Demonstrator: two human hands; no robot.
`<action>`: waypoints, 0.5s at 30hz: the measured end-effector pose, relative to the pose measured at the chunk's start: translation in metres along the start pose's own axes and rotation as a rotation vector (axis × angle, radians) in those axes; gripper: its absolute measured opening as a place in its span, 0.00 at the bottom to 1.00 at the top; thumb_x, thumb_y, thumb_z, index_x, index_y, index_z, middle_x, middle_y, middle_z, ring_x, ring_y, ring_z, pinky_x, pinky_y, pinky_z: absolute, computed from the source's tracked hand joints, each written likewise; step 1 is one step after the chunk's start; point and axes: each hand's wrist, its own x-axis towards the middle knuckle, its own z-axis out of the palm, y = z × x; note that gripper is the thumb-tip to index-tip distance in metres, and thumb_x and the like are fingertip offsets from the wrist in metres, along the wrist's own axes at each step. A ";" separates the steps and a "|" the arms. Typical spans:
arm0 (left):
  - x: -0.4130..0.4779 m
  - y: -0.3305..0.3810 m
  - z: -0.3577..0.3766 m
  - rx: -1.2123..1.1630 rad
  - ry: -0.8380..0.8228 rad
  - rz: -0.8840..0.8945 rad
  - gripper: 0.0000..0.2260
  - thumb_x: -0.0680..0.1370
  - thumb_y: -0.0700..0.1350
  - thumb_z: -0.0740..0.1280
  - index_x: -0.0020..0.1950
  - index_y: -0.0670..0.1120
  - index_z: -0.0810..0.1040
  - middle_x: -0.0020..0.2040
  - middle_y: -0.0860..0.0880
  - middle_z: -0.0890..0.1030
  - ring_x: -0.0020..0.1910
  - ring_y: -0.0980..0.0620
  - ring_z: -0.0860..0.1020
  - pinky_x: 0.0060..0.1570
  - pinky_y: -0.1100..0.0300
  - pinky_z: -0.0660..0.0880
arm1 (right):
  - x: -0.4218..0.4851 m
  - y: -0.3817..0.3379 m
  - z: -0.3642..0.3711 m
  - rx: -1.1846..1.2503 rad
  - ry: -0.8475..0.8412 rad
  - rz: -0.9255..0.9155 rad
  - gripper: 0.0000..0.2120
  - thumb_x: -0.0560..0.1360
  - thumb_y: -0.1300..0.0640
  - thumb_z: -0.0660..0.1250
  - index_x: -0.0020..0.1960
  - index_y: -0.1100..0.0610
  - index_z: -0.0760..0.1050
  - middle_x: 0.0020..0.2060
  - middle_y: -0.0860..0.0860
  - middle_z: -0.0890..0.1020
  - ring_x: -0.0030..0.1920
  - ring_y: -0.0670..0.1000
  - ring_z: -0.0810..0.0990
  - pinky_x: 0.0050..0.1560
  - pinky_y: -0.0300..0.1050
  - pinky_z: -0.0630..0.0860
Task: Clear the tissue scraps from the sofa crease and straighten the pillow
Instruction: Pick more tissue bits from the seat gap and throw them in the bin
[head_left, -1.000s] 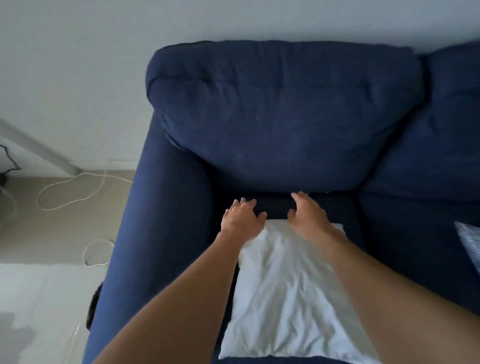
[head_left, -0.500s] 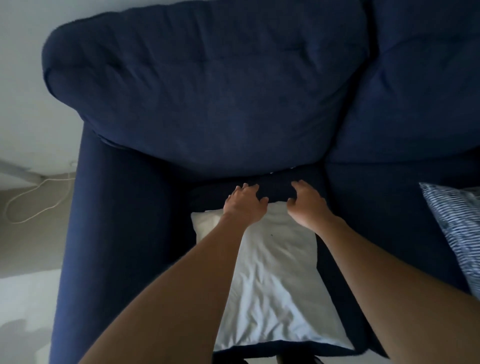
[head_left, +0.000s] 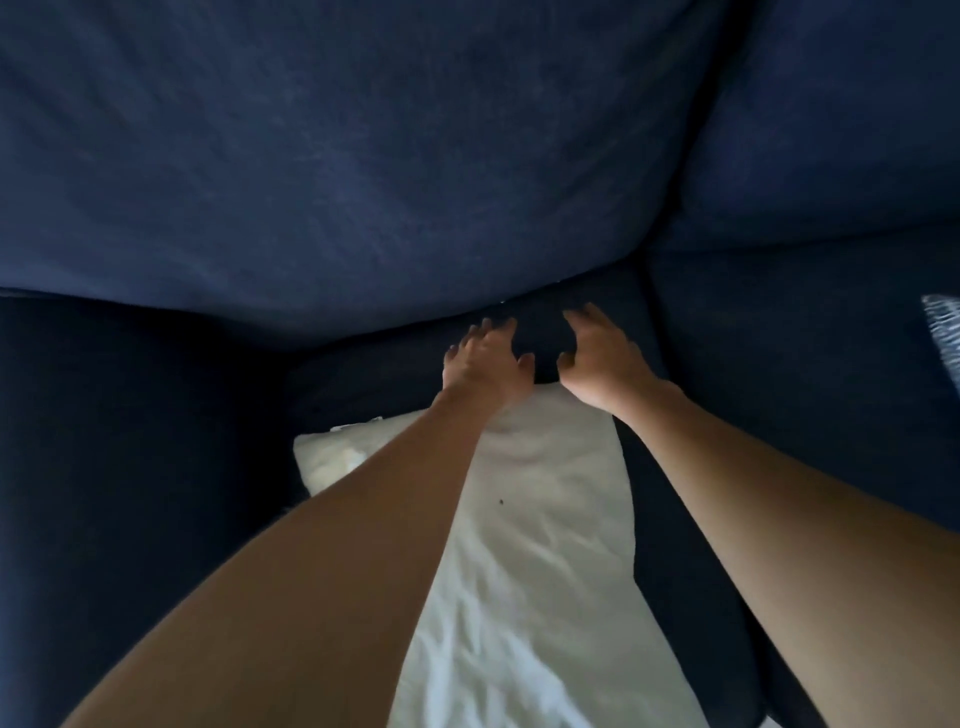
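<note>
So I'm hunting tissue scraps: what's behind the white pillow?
Behind the pillow lies a bare strip of seat cushion, then the crease under the back cushion. Tiny white flecks show there; deeper inside is hidden.

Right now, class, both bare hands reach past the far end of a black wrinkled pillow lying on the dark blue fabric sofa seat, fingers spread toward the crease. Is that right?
Not quite. The wrinkled pillow is white, not black, as the head view shows. The rest stands: the left hand and right hand reach past its far end on the dark blue fabric sofa seat, fingers spread toward the crease.
</note>
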 end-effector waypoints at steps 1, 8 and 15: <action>0.012 0.001 0.005 0.008 0.012 -0.001 0.28 0.80 0.53 0.59 0.79 0.51 0.56 0.79 0.46 0.57 0.77 0.45 0.57 0.74 0.48 0.58 | 0.011 0.004 0.003 0.004 0.000 -0.003 0.29 0.78 0.59 0.60 0.77 0.55 0.56 0.78 0.57 0.53 0.76 0.59 0.59 0.71 0.55 0.61; 0.075 -0.007 0.021 -0.033 -0.009 0.025 0.30 0.80 0.52 0.61 0.79 0.56 0.53 0.79 0.47 0.57 0.76 0.43 0.59 0.72 0.44 0.62 | 0.076 0.016 0.016 0.023 0.022 -0.087 0.35 0.74 0.66 0.62 0.77 0.47 0.57 0.78 0.56 0.52 0.74 0.61 0.61 0.68 0.61 0.68; 0.102 -0.012 0.022 0.098 -0.072 -0.013 0.30 0.78 0.56 0.63 0.78 0.58 0.54 0.77 0.49 0.61 0.76 0.43 0.57 0.71 0.42 0.59 | 0.108 0.012 0.022 -0.144 -0.050 0.008 0.33 0.76 0.67 0.60 0.76 0.45 0.56 0.76 0.56 0.52 0.72 0.62 0.56 0.68 0.64 0.62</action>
